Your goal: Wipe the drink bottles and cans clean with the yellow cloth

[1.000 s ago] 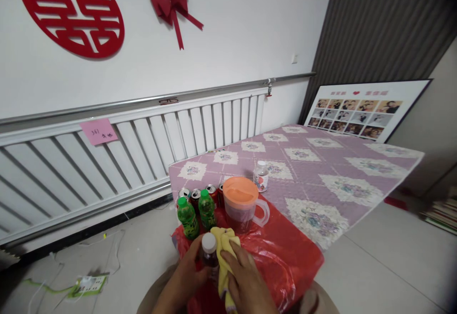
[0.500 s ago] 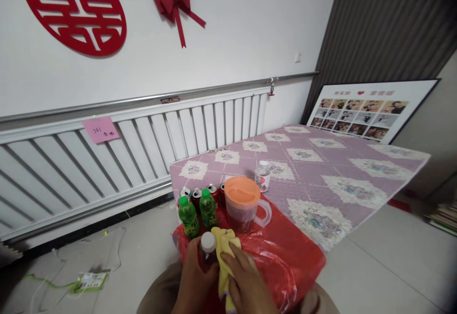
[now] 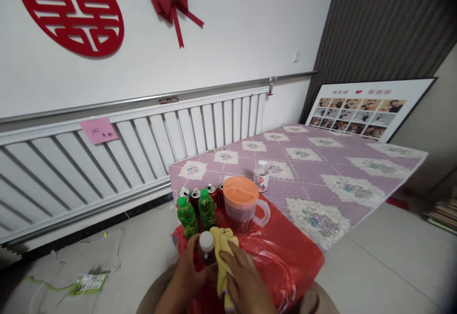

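At the lower centre of the frame, the left hand (image 3: 191, 268) grips a white-capped bottle (image 3: 207, 256); the right hand (image 3: 247, 276) clasps a soft yellow cloth (image 3: 223, 252) against its side. Judged under way: cloth work on this bottle; completion elsewhere cannot be told. Just above stand metal cans (image 3: 212, 194), green-capped plastic bottles (image 3: 188, 219) and, on glossy, wrinkled red sheeting (image 3: 289, 252), a rounded translucent jug (image 3: 240, 215).

Two green bottles (image 3: 188, 217) and at least four cans (image 3: 211, 190) stand near the left edge of the table (image 3: 332, 161), with one pitcher (image 3: 240, 211) beside them. Toward the near edge are one cloth (image 3: 222, 252), one red sheet (image 3: 285, 257) and one of two white-capped bottles (image 3: 207, 245).
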### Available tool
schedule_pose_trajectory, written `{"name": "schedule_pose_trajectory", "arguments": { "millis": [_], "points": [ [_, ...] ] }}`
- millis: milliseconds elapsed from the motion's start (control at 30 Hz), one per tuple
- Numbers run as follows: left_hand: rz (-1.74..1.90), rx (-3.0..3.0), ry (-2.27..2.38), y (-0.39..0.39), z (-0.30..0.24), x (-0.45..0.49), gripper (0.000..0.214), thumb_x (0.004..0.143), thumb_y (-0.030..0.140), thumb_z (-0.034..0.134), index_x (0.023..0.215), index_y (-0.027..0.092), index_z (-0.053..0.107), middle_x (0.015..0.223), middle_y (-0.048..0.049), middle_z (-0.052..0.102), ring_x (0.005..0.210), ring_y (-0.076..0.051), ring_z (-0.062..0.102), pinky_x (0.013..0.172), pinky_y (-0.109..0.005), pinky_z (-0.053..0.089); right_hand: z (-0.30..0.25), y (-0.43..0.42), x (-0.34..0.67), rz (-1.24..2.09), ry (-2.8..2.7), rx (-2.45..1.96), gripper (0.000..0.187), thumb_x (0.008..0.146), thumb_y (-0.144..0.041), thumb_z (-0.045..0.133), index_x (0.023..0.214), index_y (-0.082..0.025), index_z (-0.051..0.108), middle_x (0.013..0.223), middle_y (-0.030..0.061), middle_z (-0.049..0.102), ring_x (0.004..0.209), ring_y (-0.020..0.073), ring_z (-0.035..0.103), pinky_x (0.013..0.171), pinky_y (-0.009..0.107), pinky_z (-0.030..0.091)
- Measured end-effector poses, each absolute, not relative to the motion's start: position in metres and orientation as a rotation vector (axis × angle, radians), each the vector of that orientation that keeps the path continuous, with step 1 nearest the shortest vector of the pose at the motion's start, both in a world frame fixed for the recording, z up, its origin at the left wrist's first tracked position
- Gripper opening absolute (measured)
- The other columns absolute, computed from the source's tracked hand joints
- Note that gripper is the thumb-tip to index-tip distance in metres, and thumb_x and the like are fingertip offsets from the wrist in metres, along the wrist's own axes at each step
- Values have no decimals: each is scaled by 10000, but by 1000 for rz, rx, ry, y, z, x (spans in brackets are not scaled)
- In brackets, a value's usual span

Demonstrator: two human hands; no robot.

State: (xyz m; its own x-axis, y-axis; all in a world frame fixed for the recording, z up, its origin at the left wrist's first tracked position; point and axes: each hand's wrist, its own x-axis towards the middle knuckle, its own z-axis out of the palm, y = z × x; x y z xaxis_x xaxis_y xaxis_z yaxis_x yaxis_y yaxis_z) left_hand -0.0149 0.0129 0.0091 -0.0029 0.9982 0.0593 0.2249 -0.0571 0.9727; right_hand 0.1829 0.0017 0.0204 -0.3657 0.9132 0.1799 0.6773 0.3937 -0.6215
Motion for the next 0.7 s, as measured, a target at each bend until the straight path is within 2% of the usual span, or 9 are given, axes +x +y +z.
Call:
{"name": "schedule_pose_trajectory", "arguments": {
  "millis": [67,167,267,467,700],
  "points": [
    [1073,1470,1309,17,11,-25,721,701,141,749,1384,203,526,1436,-142,638,1308,-308,612,1144,-485,459,22,1,182,622,-2150,-1372,602,786,-55,515,1334,-252,668,1529,114,538,1404,293,501,1136,467,451],
    [1006,1504,1272,21,12,-31,784,670,93,761,1415,217,550,1466,-121,631,1370,-324,562,1197,-502,400,26,1,182,626,-2160,-1384,599,789,-51,507,1334,-242,668,1521,120,546,1404,291,503,1140,465,448],
    [1033,1480,1315,21,8,-28,769,653,123,805,1386,209,590,1401,-124,681,1353,-356,572,1172,-529,427,27,2,182,624,-2162,-1385,591,782,-42,505,1319,-217,677,1515,137,550,1397,296,512,1138,470,451],
    [1129,1468,1400,14,-3,-18,685,694,180,801,1349,190,602,1336,-135,714,1267,-343,638,1113,-505,488,21,0,181,615,-2117,-1355,598,798,-63,526,1341,-271,665,1527,93,550,1400,288,513,1148,472,444],
    [1268,1436,1562,8,-4,1,616,726,309,799,1299,184,613,1329,-152,706,1222,-352,653,1074,-487,514,7,-1,180,743,-1874,-1340,485,932,-239,486,1400,-212,610,1547,149,517,1444,289,466,1158,496,429]
  ]
}}
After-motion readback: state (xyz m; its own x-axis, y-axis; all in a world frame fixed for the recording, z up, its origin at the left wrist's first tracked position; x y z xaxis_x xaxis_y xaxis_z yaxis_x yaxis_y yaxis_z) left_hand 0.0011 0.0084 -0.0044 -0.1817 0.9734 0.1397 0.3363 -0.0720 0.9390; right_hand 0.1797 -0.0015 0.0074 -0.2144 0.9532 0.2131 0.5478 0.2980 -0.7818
